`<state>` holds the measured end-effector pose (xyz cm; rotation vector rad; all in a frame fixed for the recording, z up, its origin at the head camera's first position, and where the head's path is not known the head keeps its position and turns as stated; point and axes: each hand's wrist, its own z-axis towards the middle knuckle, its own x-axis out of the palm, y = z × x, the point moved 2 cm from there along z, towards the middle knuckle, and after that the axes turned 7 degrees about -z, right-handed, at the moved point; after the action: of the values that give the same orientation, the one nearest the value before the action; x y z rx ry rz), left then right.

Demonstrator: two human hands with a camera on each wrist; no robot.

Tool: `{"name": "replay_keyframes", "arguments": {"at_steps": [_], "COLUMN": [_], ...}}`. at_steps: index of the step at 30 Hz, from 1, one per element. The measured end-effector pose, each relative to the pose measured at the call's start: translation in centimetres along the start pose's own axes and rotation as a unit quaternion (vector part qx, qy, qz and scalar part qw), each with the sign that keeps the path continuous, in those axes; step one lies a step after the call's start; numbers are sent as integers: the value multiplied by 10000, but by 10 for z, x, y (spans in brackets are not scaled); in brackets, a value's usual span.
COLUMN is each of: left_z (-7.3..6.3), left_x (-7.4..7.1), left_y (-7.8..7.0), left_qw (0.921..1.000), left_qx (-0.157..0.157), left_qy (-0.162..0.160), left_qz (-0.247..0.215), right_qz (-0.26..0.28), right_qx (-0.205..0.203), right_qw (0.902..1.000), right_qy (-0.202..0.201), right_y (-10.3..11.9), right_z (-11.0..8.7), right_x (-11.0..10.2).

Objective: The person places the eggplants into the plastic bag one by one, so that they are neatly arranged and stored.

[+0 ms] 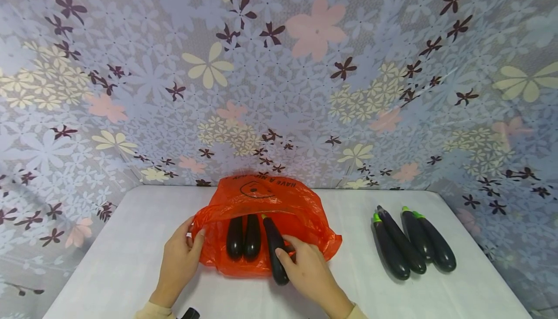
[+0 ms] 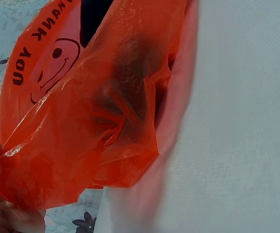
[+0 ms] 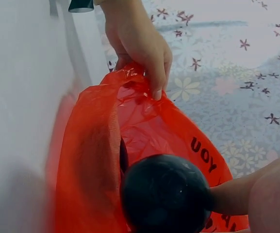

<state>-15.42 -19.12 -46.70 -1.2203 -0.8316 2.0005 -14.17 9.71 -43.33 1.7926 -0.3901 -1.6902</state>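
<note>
A red plastic bag [image 1: 266, 195] with a printed smiley face lies with its mouth facing the person. Its left edge is pinched by my left hand [image 1: 180, 256], which also shows at the side of the left wrist view. Two dark eggplants, the left eggplant [image 1: 235, 239] and its neighbour [image 1: 252, 237], lie inside. At the bag's mouth my right hand [image 1: 307, 268] grips another eggplant [image 1: 275, 251], its green stem end pointing into the bag and its round end outside. In the right wrist view that eggplant's round end [image 3: 164, 194] looms large.
On the right of the white table [image 1: 348, 202] lie several more eggplants [image 1: 391, 248] in two pairs, green stem ends away from the person. A flowered cloth [image 1: 279, 91] rises behind the table and along both sides.
</note>
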Motion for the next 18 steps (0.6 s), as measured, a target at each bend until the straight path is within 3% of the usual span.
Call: {"name": "replay_keyframes", "arguments": {"at_steps": [6, 18], "left_z": [1, 0], "left_x": [1, 1], "left_y": [0, 1], "left_qw": [10000, 9999], "left_qx": [55, -117], "left_qy": [-29, 64], "left_qz": [61, 29], "right_qz": [-95, -26], "right_qx": [111, -254], "right_qw": [9998, 9990], "right_qy": [-117, -363], "right_y": [3, 0], "right_z": [5, 22], "right_x": [4, 17]}}
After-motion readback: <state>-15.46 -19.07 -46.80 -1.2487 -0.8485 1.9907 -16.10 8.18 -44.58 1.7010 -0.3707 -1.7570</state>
